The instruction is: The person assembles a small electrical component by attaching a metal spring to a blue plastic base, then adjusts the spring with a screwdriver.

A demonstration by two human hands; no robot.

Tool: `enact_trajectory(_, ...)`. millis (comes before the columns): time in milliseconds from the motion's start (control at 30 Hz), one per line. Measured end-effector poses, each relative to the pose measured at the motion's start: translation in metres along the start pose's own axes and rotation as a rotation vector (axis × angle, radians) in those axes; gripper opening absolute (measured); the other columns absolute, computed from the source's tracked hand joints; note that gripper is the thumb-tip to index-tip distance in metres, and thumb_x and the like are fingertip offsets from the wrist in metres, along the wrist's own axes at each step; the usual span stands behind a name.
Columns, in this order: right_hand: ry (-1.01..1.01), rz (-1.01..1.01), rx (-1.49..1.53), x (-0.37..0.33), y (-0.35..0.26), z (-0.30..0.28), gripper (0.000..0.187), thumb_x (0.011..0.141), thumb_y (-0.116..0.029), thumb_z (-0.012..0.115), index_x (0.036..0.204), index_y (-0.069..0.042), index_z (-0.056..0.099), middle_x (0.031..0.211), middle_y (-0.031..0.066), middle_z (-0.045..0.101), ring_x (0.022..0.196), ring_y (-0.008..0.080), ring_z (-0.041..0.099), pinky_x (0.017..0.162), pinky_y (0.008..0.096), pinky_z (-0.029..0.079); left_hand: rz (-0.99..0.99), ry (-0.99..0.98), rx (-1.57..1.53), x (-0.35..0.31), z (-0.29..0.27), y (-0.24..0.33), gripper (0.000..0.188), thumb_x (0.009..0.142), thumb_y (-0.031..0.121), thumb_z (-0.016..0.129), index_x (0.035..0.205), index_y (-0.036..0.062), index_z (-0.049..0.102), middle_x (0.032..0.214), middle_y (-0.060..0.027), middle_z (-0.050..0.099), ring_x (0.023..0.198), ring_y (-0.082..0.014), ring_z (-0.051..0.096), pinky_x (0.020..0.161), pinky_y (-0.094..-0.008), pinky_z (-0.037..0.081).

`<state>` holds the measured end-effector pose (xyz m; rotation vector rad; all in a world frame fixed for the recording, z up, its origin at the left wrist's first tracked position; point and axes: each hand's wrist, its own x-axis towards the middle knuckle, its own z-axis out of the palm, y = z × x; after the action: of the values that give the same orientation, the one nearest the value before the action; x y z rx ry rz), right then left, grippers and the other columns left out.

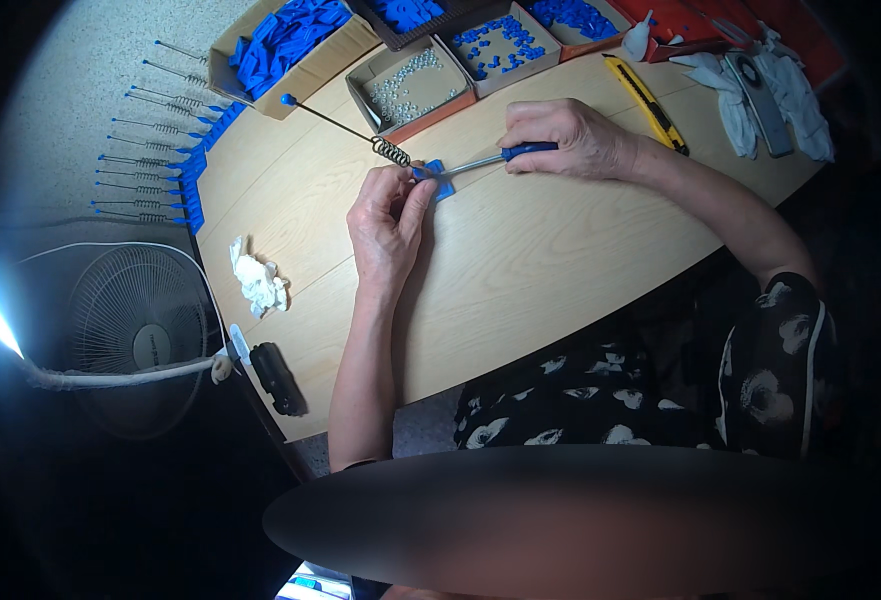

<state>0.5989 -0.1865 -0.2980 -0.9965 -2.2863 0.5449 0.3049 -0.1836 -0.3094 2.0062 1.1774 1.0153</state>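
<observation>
My left hand (385, 225) pinches a small blue plastic piece (442, 187) down against the wooden table. From that piece a thin dark rod with a coiled spring (390, 151) slants up to the far left, tipped by a blue ball (288, 100). My right hand (572, 142) is closed around the blue handle of a screwdriver (480, 161). The screwdriver's metal shaft points left, its tip at the blue piece beside my left thumb. My fingers partly hide the joint between rod and piece.
Several similar spring rods (150, 176) jut past the table's left edge. A cardboard box (222, 75) of blue pieces and trays (425, 128) of small parts line the back. A yellow utility knife (645, 103), phone (758, 103), crumpled tissue (258, 282) and black object (278, 378) lie around.
</observation>
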Motion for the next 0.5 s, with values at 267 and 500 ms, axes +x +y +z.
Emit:
enact_trajectory(267, 0.022, -0.062, -0.099, 0.003, 0.011, 0.000, 0.023, 0.087, -0.016, 0.079, 0.103, -0.001, 0.074, 0.094, 0.0068, 0.067, 0.086, 0.0213, 0.069, 0.076, 0.0345, 0.056, 0.000, -0.010, 0.009, -0.003, 0.001, 0.003, 0.018, 0.090, 0.007, 0.080, 0.101, -0.0015, 0.069, 0.088, -0.0065, 0.064, 0.071, -0.0116, 0.061, 0.067, -0.0265, 0.051)
enact_trajectory(500, 0.101, -0.109, -0.133, -0.010, 0.008, 0.006, 0.022, 0.088, -0.015, 0.079, 0.104, -0.001, 0.073, 0.095, 0.0072, 0.068, 0.085, 0.0221, 0.070, 0.073, 0.0332, 0.057, 0.003, 0.012, -0.051, -0.001, 0.007, 0.000, 0.018, 0.090, 0.007, 0.079, 0.101, -0.0023, 0.069, 0.087, -0.0061, 0.064, 0.071, -0.0102, 0.060, 0.066, -0.0252, 0.050)
